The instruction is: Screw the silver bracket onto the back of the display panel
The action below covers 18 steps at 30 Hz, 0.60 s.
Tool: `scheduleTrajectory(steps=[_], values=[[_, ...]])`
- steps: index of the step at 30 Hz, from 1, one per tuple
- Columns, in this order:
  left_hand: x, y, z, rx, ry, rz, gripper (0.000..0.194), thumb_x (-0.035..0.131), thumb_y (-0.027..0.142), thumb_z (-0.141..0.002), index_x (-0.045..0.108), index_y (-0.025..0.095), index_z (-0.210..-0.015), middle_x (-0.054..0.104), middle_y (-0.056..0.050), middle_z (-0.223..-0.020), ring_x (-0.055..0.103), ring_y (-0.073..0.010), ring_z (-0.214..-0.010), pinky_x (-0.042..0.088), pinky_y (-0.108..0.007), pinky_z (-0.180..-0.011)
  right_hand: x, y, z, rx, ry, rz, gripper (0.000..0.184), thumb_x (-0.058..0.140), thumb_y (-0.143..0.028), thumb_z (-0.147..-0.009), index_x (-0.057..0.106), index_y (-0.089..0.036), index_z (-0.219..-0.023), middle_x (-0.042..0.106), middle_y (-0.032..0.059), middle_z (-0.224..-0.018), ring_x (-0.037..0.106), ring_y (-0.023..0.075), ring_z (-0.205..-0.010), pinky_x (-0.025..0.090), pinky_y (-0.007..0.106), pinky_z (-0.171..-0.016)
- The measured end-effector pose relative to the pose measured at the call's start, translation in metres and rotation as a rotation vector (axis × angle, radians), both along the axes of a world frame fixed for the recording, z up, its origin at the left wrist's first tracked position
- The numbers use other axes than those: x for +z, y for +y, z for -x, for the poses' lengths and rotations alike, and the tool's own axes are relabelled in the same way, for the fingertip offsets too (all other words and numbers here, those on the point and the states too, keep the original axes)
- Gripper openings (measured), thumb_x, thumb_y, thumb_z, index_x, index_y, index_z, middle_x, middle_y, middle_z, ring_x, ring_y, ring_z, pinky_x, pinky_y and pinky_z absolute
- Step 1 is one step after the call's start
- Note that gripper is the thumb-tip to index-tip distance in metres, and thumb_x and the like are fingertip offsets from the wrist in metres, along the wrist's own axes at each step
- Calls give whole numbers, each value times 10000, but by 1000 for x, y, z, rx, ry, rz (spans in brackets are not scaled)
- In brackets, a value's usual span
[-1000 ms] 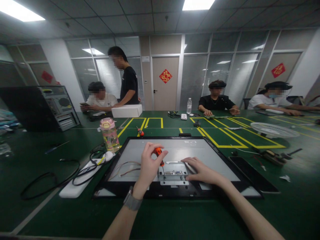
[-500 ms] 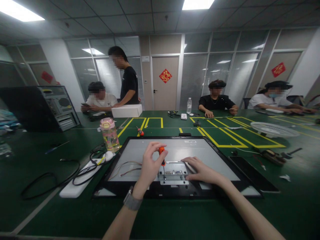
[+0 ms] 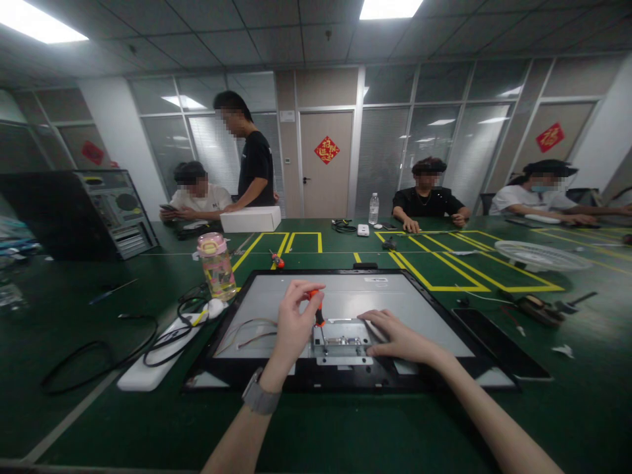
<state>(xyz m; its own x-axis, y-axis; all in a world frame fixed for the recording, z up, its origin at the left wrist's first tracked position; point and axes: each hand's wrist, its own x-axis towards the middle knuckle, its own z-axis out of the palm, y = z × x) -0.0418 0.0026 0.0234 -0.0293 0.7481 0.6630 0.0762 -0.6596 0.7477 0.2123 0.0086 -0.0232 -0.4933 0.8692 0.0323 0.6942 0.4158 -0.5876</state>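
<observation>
A flat display panel [image 3: 424,306] with a black frame and pale grey back lies on the green table in front of me. On its near middle part sits a metal bracket [image 3: 340,334] with small connectors. My left hand [image 3: 295,322] grips an orange and black screwdriver [image 3: 319,313], nearly upright, its tip down at the bracket's left side. My right hand [image 3: 395,334] rests with fingers stretched over the bracket's right edge. Thin wires [image 3: 251,322] run across the panel left of my left hand.
Left of the panel are a white power strip [image 3: 153,359], black cables and a pink-lidded bottle [image 3: 217,266]. A black computer case [image 3: 106,210] stands farther left. To the right lies a dark flat slab [image 3: 498,342]. Several people are around the table's far side.
My left hand has turned slightly and its fingers have shifted around the screwdriver handle. My right hand and the panel stay where they were.
</observation>
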Motion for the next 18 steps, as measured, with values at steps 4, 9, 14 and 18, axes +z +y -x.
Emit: scheduleTrajectory(steps=[4, 9, 14, 18], values=[[0, 0, 1, -77, -54, 105, 247, 527, 280, -872, 668, 166, -1040, 644, -64, -918, 630, -180, -859, 486, -307, -823, -1, 1, 0, -3, 1, -1, 701, 657, -536, -730, 467, -238, -1335, 480, 84, -1350, 356, 315, -1264, 297, 447, -1067], [1, 1, 1, -18, -13, 60, 210, 576, 286, -840, 706, 175, -962, 632, -64, -916, 605, -188, -892, 479, -287, -800, 0, 0, 0, -5, 7, -3, 703, 662, -519, -736, 464, -217, -1338, 486, 91, -1334, 384, 296, -1240, 307, 422, -1067], [2, 1, 1, -5, 7, 55, 222, 544, 268, -856, 698, 179, -988, 610, -46, -871, 596, -166, -814, 470, -270, -750, 4, -2, 1, -13, -8, 5, 700, 659, -532, -736, 466, -228, -1336, 480, 84, -1346, 364, 302, -1258, 299, 430, -1071], [2, 0, 2, -34, -20, 117, 276, 469, 279, -895, 688, 168, -1022, 630, -52, -876, 599, -182, -889, 454, -283, -809, 5, -3, 1, -10, -8, 11, 704, 652, -538, -737, 465, -222, -1337, 480, 88, -1349, 365, 303, -1258, 307, 425, -1064]])
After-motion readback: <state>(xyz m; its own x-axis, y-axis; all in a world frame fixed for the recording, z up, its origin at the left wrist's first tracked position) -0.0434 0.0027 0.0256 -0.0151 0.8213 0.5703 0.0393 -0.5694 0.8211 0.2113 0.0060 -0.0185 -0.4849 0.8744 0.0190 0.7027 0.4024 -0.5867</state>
